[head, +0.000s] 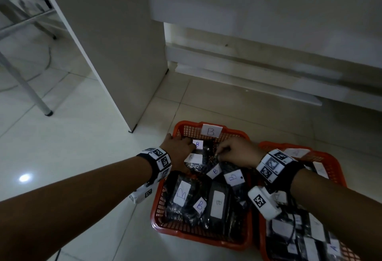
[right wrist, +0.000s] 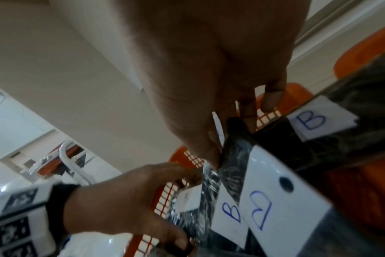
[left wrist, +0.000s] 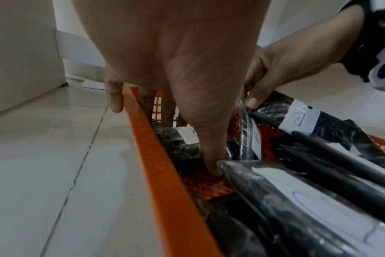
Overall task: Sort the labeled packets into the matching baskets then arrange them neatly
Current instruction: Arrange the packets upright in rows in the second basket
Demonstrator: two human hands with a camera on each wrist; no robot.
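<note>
The orange basket [head: 206,238] carries a paper tag B [head: 211,131] on its far wall and holds several black packets with white B labels. My left hand [head: 189,153] reaches into its far left corner and grips a black packet [head: 197,143] between fingers and thumb [left wrist: 211,167]; one finger [left wrist: 114,97] hangs outside the rim. My right hand [head: 219,154] pinches the plastic edge of another B packet [head: 215,170], which stands tilted on its edge [left wrist: 251,135]. That pinch [right wrist: 218,161] shows in the right wrist view.
A second orange basket [head: 322,155] with A-labelled packets touches the first on the right. A white cabinet panel [head: 115,53] stands just behind on the left, a low white board [head: 248,70] behind. A metal table leg [head: 31,93] is at far left on the tiled floor.
</note>
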